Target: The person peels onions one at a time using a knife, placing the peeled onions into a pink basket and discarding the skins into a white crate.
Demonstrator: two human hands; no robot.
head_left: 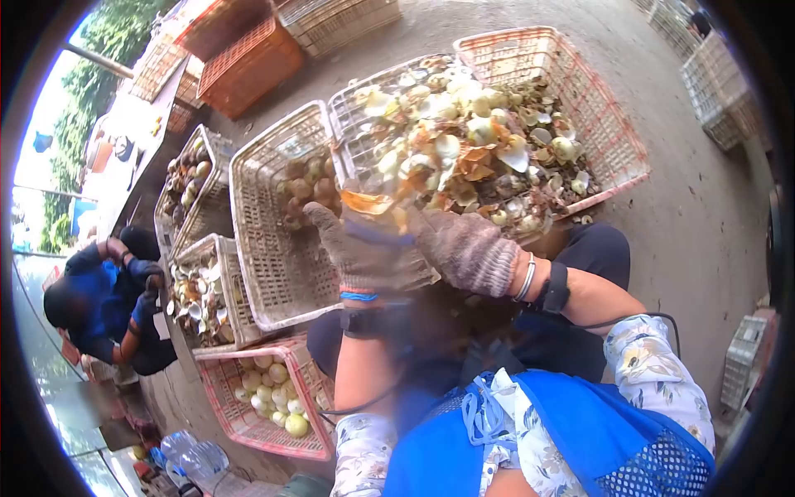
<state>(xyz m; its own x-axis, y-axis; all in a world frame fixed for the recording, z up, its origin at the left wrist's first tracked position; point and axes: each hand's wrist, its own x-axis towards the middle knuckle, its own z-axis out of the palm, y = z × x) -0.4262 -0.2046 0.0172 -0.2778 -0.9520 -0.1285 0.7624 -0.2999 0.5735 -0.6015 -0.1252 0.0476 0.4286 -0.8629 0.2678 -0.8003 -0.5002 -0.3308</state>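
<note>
Both my hands wear grey-brown knitted gloves and meet close together in front of me. My left hand (352, 248) has its thumb raised, and its other fingers are smeared by motion. A curved piece of orange-brown onion skin (367, 203) shows just above it. My right hand (469, 250) is closed, fingertips pointing toward the left hand, and I cannot tell what it grips in the bluish blur between them. Right beyond the hands, a crate (609, 137) is heaped with onion peels (476, 170) and some pale onions. Unpeeled onions (308, 186) lie in the crate (269, 282) on the left.
A red-and-white crate (228, 418) by my left knee holds peeled onions (273, 393). Smaller crates with peels (199, 302) and brown onions (189, 178) stand farther left. Another person (112, 302) works there in dark gloves. Orange crates (248, 70) stand behind; stacked crates (720, 87) at right.
</note>
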